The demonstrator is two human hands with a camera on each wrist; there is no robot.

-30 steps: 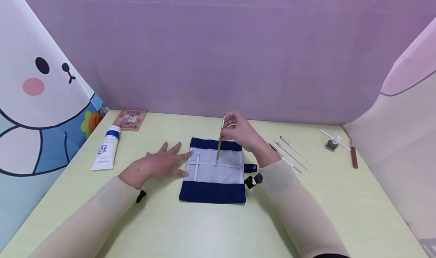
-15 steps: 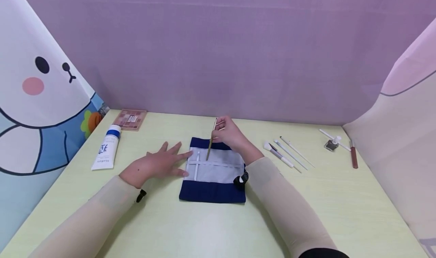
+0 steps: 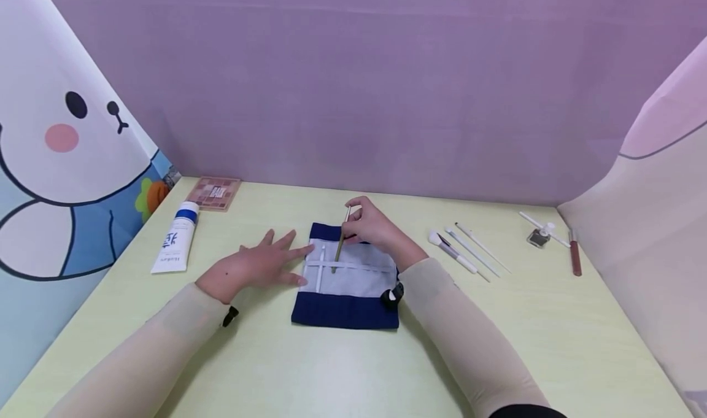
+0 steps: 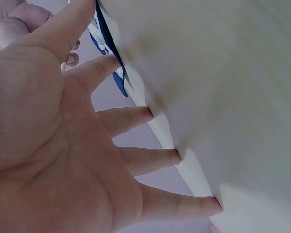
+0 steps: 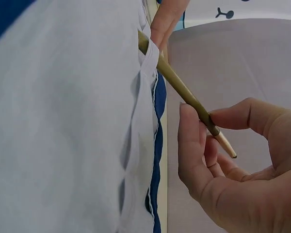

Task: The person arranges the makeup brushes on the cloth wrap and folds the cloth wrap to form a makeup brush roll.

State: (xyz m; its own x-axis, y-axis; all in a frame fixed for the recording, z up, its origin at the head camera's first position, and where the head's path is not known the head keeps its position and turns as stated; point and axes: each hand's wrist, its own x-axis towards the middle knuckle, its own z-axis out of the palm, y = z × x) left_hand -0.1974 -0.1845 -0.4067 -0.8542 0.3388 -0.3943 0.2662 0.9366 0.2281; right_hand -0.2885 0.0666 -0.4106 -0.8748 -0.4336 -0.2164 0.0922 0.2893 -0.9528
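Note:
A navy and pale grey fabric brush roll (image 3: 342, 315) lies unfolded on the table, a narrow elastic band (image 3: 364, 267) sewn across it. My right hand (image 3: 374, 226) pinches a slim gold makeup brush (image 5: 182, 88) between thumb and fingers near its pale tapered end. The brush's other end passes under a loop of the band in the right wrist view. Left of it, a thin white stick-like tool (image 3: 320, 270) sits under the band. My left hand (image 3: 256, 264) is spread flat, fingertips on the table and on the roll's left edge.
Right of the roll lie a fluffy white-headed brush (image 3: 455, 255) and several thin tools. Farther right are a small dark bottle (image 3: 538, 236), a white stick and a reddish-brown tube (image 3: 575, 257). A white squeeze tube (image 3: 175, 240) and pink palette (image 3: 215, 194) lie at left.
My right hand moved left across the roll, then slightly down toward me, and the gold brush's lower end went under the band. My left hand stays in place.

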